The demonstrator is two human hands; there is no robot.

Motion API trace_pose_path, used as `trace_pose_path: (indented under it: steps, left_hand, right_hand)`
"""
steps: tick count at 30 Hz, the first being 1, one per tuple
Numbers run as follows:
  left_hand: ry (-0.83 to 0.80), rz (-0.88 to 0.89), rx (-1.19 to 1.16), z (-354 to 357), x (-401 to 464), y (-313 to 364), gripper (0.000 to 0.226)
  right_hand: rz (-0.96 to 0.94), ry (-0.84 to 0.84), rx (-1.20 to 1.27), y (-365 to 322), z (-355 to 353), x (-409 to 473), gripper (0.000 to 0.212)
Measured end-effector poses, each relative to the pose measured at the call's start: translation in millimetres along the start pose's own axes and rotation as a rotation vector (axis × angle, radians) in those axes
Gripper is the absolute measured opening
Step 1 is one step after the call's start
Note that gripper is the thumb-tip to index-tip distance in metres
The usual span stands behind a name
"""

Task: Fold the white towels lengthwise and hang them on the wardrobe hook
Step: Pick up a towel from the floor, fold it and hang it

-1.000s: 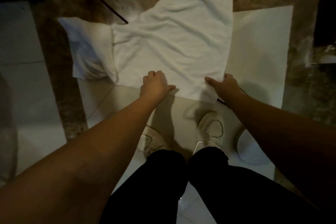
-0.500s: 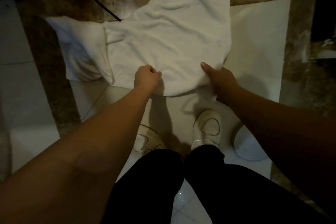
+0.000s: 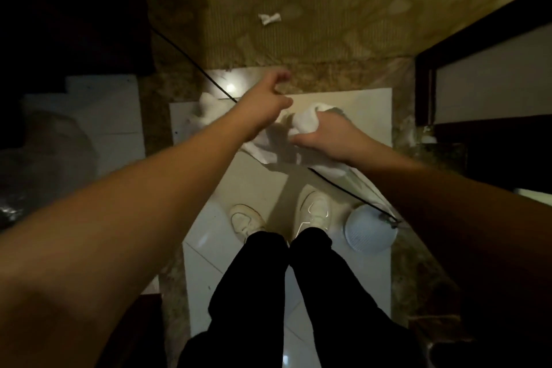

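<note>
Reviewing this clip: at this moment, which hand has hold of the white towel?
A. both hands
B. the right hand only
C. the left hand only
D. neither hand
B. The right hand has its fingers curled round a bunched part of the white towel, while the left hand reaches forward above it, fingers loosely curled and holding nothing.

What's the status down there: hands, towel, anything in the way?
Right hand grips bunched white towel. Left hand loosely curled, holding nothing. Black cable runs under towel, near shoes.
</note>
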State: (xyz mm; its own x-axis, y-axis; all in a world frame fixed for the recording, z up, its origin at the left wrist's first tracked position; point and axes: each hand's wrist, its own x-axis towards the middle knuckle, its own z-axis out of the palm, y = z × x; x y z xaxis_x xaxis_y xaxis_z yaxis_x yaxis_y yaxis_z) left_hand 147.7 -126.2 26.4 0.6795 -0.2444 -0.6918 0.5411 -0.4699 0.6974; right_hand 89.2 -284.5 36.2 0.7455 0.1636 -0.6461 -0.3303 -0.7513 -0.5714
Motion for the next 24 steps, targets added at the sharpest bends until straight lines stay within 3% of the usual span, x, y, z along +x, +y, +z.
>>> trace_pose_path:
  steps: [3, 7, 10, 13, 15, 17, 20, 24]
  left_hand:
    - [-0.204, 0.102, 0.195, -26.0, -40.8, 74.1, 0.076]
    - [-0.384, 0.121, 0.475, -57.6, -87.7, 138.5, 0.055]
    - [-0.402, 0.069, 0.473, -79.0, -118.1, 160.8, 0.044]
    - [-0.435, 0.067, 0.363, -85.6, -150.2, 167.5, 0.056]
    - [-0.378, 0.096, 0.330, -85.7, -171.0, 170.5, 0.054]
    - [-0.268, 0.131, 0.342, -89.0, -192.8, 172.6, 0.026]
    - [-0.136, 0.150, 0.362, -96.6, -231.1, 170.8, 0.007]
    - [-0.044, 0.231, 0.394, -98.6, -296.1, 167.7, 0.021]
  right_hand:
    - [-0.109, -0.102, -0.125, -53.6, -41.9, -32.4, 0.053]
    - [-0.148, -0.175, -0.176, -104.5, -92.1, -69.6, 0.071]
    - [-0.158, -0.181, -0.053, -129.2, -120.0, -95.7, 0.049]
    - [-0.198, -0.161, 0.054, -147.1, -134.9, -119.2, 0.032]
    - [-0.218, -0.147, 0.098, -157.8, -140.4, -135.1, 0.028]
    - [-0.229, -0.134, 0.137, -167.1, -143.1, -151.0, 0.029]
    - [-0.231, -0.116, 0.164, -179.0, -142.4, -177.5, 0.035]
    - [-0.248, -0.089, 0.146, -199.6, -139.1, -222.9, 0.037]
